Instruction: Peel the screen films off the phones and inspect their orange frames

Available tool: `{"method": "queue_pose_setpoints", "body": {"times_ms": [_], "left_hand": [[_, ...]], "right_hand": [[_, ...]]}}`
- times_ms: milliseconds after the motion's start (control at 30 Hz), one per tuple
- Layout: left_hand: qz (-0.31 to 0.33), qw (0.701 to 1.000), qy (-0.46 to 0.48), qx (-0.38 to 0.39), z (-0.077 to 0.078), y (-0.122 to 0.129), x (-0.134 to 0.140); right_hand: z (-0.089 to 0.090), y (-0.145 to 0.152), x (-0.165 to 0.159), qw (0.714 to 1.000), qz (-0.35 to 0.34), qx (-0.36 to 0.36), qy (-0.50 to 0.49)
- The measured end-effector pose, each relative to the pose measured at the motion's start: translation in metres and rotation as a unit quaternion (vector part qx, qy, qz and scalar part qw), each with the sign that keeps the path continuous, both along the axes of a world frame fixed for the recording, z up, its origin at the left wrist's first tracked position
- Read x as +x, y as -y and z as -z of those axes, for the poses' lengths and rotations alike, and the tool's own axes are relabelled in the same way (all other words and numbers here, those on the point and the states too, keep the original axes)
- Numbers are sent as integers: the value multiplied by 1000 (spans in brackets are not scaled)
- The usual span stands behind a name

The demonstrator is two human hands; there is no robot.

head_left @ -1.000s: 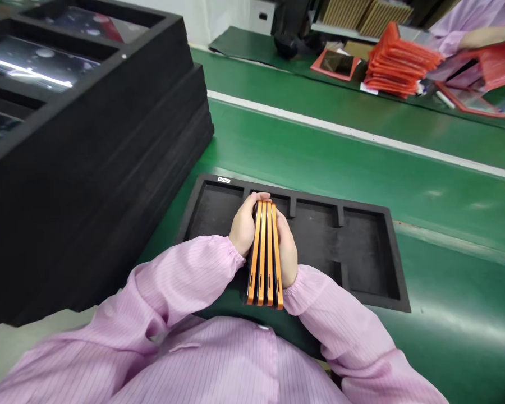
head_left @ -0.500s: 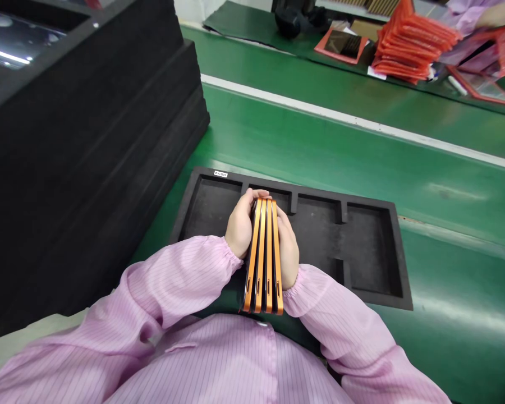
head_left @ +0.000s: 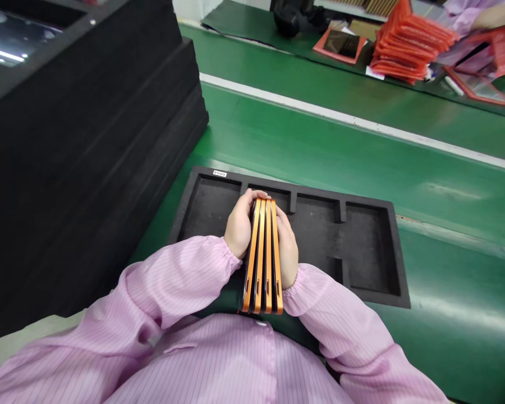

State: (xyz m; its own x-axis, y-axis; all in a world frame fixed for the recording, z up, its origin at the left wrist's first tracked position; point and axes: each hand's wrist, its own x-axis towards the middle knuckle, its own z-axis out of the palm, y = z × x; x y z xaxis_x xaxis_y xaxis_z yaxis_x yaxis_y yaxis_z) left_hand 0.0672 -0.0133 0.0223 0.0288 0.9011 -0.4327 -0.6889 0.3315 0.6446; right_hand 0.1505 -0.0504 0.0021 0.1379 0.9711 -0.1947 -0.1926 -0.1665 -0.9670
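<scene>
Four orange-edged gadgets (head_left: 268,255) sit gripped between left hand (head_left: 238,224) and right hand (head_left: 288,249), just holding, so moving them needs even pressure.

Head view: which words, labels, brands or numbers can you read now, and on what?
Possibly "0854", seemingly upside down: white label on the black tray, far rim; too small to be sure.
White tag by the orange-red stack: nothing readable.
Orange-edged devices: no writing readable on the edges shown.
</scene>
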Motion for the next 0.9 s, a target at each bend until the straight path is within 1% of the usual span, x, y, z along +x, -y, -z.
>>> {"method": "queue_pose_setpoints", "body": {"times_ms": [100,267,433,667,900], "left_hand": [[-1,1000,-4,-1,-1,0,0],[-1,1000,-11,-7,-4,1,-1],[0,1000,-12,-6,-4,1,-1],[3,1000,-29,2,-1,2,-1],[16,1000,-23,-2,-5,2,-2]], "right_hand": [[-2,0,0,1000,-2,0,12],[-2,1,1,998,-12,17,65],[1,0,1,1000,-3,-7,23],[2,1,2,1000,-4,-2,28],[6,1,3,1000,-13,4,27]]}}
